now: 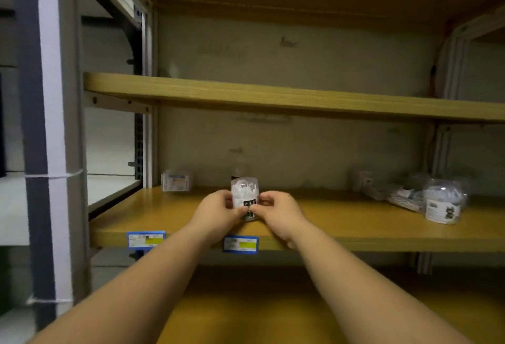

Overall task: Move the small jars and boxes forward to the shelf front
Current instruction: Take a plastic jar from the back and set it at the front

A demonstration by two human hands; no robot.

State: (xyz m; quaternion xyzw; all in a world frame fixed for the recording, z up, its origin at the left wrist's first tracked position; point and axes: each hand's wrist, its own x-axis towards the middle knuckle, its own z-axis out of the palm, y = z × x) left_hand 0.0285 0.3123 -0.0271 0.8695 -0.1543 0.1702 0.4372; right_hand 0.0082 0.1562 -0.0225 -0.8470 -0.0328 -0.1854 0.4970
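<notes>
Shelf-fronting task, part-way through. Both hands clasp one small clear jar [244,199] from opposite sides: the left hand [218,211] on its left wall, the right hand [276,211] on its right, fingertips of the two meeting across the dark label at its lower front. The jar stands upright on the wooden shelf [341,223], roughly mid-depth, a little short of the front edge, directly above a blue price tag [240,244] (a second tag [146,239] sits to the left of the grip). Whether the jar's base touches the board or is slightly lifted cannot be told.

Judged progress: this jar is on its way forward but not yet flush with the edge. Left of the grip and behind it, a small clear box [176,180] remains against the back wall. Right of the grip, well apart, a second jar [442,202] stands mid-depth; behind that jar lie flat packets [393,194] and a blurred box [363,179] near the wall. All of these appear still to need pulling forward, so most of the task remains.
</notes>
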